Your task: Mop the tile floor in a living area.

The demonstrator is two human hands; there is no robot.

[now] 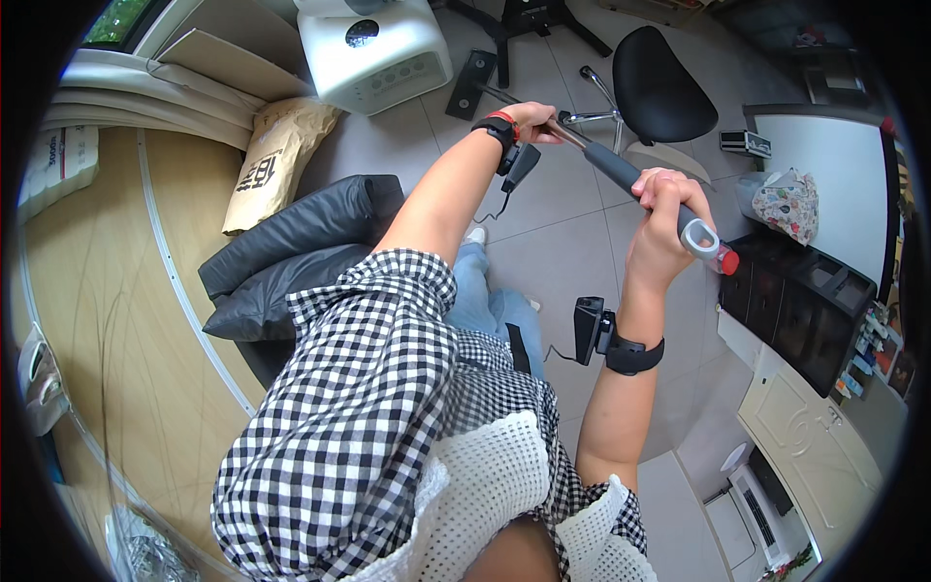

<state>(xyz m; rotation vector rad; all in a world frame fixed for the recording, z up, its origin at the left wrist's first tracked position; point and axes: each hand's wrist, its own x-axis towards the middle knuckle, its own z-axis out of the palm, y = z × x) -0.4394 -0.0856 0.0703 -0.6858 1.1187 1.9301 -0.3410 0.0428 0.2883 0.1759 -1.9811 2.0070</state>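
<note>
A flat mop's pole slants across the view, from its dark mop head (471,84) on the floor up to a grey foam grip (611,169) with a looped end. My left hand (534,121) is closed around the metal shaft (571,136) below the grip. Higher up, my right hand (669,218) wraps the grip near its pale loop (700,238). Just past the loop shows a clear bottle with a red cap (729,262); I cannot tell whether it touches the mop. Each wrist carries a strapped black device.
A white appliance (407,80) stands close to the mop head. A black-seated swivel stool (658,87) is right of the shaft. Black cushions (313,233) and a brown paper bag (280,164) are at left. A black drawer cabinet (789,305) stands at right, below a patterned bag (789,204).
</note>
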